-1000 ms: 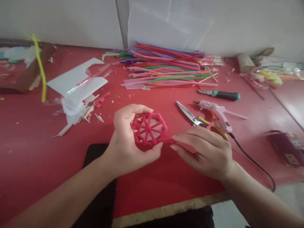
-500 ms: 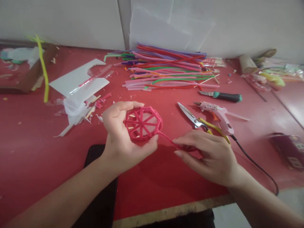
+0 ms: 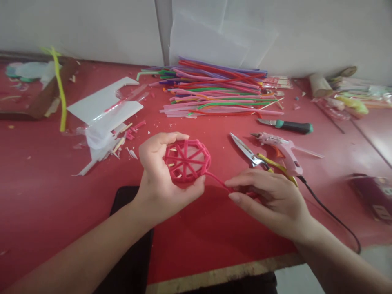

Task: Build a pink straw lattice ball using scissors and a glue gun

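My left hand curls around a small round red frame with spokes like a wheel, thumb at its lower right and fingers over its top. Pale stick ends show between the spokes on its left side. From the frame's lower right edge a red cord runs to my right hand, pinched between thumb and fingertips. Part of the cord is hidden under that hand. Just beyond the right hand lie scissors with yellow handles and a pink glue gun.
A pile of coloured pipe-cleaner-like strips lies at the back. A utility knife rests right of centre. White card and scraps lie left; a black flat object sits under my left forearm. The glue gun's cord hangs toward the front edge.
Both hands and the red frame appear slightly farther right, along with a small shift of the whole view. The grip on frame and cord stays the same.
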Tool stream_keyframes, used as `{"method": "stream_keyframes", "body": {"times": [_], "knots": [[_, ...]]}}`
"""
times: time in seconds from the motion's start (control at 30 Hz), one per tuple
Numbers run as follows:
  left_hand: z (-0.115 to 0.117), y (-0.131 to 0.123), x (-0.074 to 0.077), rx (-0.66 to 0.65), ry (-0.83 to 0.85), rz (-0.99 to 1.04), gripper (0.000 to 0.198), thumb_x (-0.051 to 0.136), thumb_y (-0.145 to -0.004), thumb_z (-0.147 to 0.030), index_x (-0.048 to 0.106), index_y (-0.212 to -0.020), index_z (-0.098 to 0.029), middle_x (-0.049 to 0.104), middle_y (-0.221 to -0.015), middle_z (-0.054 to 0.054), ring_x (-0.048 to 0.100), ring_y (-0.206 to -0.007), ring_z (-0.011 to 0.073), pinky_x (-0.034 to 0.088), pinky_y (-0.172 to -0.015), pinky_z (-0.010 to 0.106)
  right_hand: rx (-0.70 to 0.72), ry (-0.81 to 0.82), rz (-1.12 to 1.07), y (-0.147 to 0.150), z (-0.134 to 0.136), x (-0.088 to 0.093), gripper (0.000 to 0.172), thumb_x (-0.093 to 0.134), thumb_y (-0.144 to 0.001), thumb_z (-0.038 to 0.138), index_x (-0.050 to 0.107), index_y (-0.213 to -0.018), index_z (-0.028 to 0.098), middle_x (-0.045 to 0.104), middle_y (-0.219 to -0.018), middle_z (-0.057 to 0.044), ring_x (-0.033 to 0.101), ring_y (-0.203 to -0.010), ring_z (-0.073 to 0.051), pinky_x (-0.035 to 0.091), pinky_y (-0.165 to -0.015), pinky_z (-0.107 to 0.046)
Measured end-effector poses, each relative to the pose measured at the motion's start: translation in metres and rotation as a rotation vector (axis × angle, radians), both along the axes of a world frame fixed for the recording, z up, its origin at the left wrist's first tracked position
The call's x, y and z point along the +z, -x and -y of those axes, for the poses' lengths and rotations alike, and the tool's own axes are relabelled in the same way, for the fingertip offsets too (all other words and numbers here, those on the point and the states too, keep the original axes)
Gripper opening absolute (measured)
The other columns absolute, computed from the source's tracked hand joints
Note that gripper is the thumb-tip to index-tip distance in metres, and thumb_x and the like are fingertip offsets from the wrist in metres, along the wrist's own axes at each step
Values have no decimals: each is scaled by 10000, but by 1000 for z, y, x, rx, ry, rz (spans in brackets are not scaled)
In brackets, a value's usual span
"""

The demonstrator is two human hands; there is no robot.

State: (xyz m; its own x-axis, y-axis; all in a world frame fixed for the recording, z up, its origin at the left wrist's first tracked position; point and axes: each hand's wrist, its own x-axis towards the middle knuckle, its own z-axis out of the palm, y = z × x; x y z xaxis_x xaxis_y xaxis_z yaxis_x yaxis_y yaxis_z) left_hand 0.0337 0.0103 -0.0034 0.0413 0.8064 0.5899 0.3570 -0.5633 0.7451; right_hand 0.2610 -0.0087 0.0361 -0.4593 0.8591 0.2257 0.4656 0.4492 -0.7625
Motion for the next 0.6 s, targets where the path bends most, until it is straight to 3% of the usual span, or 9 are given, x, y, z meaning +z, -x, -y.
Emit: {"method": "stream_keyframes", "body": {"times": [0.13, 0.2, 0.27, 0.33, 0.4, 0.43, 0.5, 0.6], "knots": [[-3, 1, 0, -26, -62, 3, 819, 806, -576, -109, 356, -1250, -229, 475, -1260, 123, 596, -1143, 302, 572, -921, 527, 29, 20, 15, -4, -4, 1, 115, 648, -916, 262, 721, -1005, 250, 762, -865, -19, 720, -733, -145, 589, -641, -233], [-2, 1, 2, -51, -74, -1, 788, 786, -597, -117, 364, -1252, -236, 498, -1234, 111, 604, -1140, 298, 581, -919, 518, -38, -7, 16, -12, -11, 4, 116, 643, -921, 290, 734, -983, 254, 763, -857, -24, 722, -744, -156, 583, -651, -252], [-1, 0, 5, -62, -78, -27, 731, 749, -639, -134, 370, -1252, -257, 512, -1207, 89, 608, -1140, 285, 582, -934, 510, -218, -49, 19, -27, -19, 7, 126, 636, -920, 306, 750, -917, 252, 762, -834, -31, 716, -743, -164, 559, -634, -266], [0, 0, 8, -64, -61, -69, 688, 713, -678, -152, 363, -1255, -281, 516, -1198, 79, 611, -1143, 278, 582, -937, 517, -507, -75, 60, -48, -30, 9, 158, 637, -908, 316, 751, -847, 226, 750, -779, -48, 689, -711, -167, 515, -604, -281], [1, 0, 9, -68, -47, -98, 681, 711, -690, -187, 347, -1253, -303, 522, -1196, 81, 620, -1129, 284, 594, -908, 538, -819, -36, 235, -73, -41, 8, 148, 661, -870, 324, 741, -875, 199, 731, -758, -65, 653, -687, -175, 483, -618, -317], [1, 0, 9, -70, -38, -105, 686, 720, -687, -203, 342, -1249, -314, 526, -1197, 83, 625, -1122, 290, 602, -888, 546, -901, 12, 366, -85, -46, 7, 123, 659, -849, 293, 728, -873, 193, 720, -751, -64, 643, -674, -176, 472, -637, -335], [1, 1, 8, -72, -27, -93, 702, 738, -673, -223, 336, -1238, -335, 534, -1196, 84, 632, -1117, 302, 616, -855, 552, -899, 204, 652, -105, -55, 2, 112, 677, -797, 294, 692, -839, 192, 712, -742, -62, 619, -652, -186, 442, -645, -360], [1, 1, 7, -82, -20, -45, 720, 746, -660, -205, 336, -1234, -353, 541, -1200, 79, 645, -1100, 292, 636, -832, 536, -770, 393, 801, -118, -63, -5, 254, 687, -777, 428, 646, -810, 180, 709, -743, -85, 594, -625, -186, 428, -646, -368]]}}
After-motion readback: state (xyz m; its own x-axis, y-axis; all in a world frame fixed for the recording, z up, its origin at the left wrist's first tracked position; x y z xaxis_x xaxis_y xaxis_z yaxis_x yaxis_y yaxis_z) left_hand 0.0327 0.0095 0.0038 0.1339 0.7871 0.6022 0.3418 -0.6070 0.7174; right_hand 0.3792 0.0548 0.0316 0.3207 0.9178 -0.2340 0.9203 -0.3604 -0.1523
